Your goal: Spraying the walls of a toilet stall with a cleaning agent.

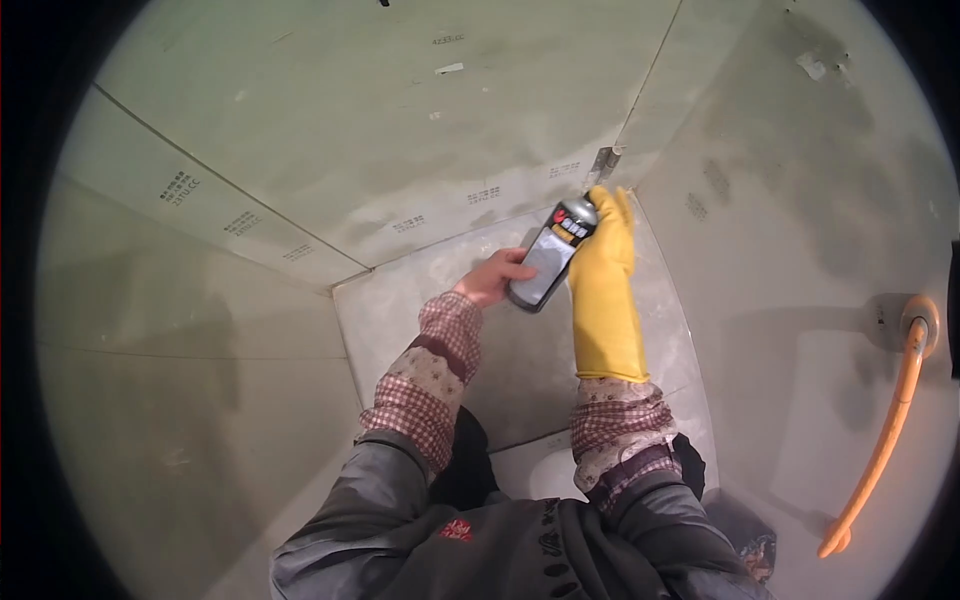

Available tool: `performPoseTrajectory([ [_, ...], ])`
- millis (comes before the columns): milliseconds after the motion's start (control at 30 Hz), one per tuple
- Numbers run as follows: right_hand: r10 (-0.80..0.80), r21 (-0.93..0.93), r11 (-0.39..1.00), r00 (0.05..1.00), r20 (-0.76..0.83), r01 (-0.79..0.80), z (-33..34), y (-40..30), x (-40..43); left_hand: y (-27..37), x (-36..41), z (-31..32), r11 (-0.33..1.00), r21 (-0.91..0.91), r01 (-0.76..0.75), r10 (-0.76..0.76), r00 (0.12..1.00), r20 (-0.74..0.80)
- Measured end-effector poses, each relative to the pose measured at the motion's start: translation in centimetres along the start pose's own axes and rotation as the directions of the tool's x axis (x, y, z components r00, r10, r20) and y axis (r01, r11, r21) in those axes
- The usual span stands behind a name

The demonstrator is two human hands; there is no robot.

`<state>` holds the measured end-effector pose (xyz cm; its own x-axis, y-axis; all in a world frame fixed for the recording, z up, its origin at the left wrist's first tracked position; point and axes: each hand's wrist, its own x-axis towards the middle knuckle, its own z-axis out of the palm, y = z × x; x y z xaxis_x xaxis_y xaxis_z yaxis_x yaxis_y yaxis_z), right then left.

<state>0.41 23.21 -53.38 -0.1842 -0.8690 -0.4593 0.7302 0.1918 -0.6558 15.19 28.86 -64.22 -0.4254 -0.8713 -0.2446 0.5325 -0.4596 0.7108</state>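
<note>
An aerosol can (549,262) with a black-and-silver label bearing writing is tilted in front of me, its metal top pointing up and to the right. Bare fingers of my left hand (491,277) grip it near its base. A long yellow rubber glove covers my right hand (609,236), which is wrapped around the can's upper right side by the top. The nozzle is hidden by the glove. Just beyond the gloved fingertips is a small metal hinge (604,162), at the lower end of a seam between panels. Checked sleeve covers reach both wrists.
Greenish-grey panels (420,150) with printed writing surround a pale floor (420,300). An orange grab rail (889,442) projects from the right wall. A white rounded surface (555,474) shows between my legs, and a dark bag-like item (742,529) lies at lower right.
</note>
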Motion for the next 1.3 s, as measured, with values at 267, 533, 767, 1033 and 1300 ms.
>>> performPoseTrajectory([
  [267,0.108,-0.039,0.993,0.992,-0.069,-0.111,-5.2,5.1,0.4,-6.9,-3.0,-3.0,0.987,-0.122,0.106,-0.120,0.986,-0.112],
  [533,0.126,-0.088,0.987,0.989,-0.080,-0.133,-5.7,8.2,1.5,-7.5,-3.6,-5.7,0.982,-0.131,0.132,-0.146,0.984,-0.104],
  [767,0.131,-0.048,0.990,0.991,-0.029,-0.132,-6.0,8.0,2.3,-7.2,-3.0,-6.4,0.983,-0.115,0.141,-0.156,0.978,-0.141],
  [1033,0.157,-0.076,0.984,0.986,-0.046,-0.161,-4.8,7.1,1.4,-6.3,-3.3,-6.5,0.983,-0.116,0.144,-0.158,0.980,-0.119],
  [1300,0.180,-0.139,0.974,0.984,-0.013,-0.180,-5.4,8.1,1.3,-7.3,-4.6,-7.4,0.974,-0.183,0.134,-0.152,0.985,-0.086],
])
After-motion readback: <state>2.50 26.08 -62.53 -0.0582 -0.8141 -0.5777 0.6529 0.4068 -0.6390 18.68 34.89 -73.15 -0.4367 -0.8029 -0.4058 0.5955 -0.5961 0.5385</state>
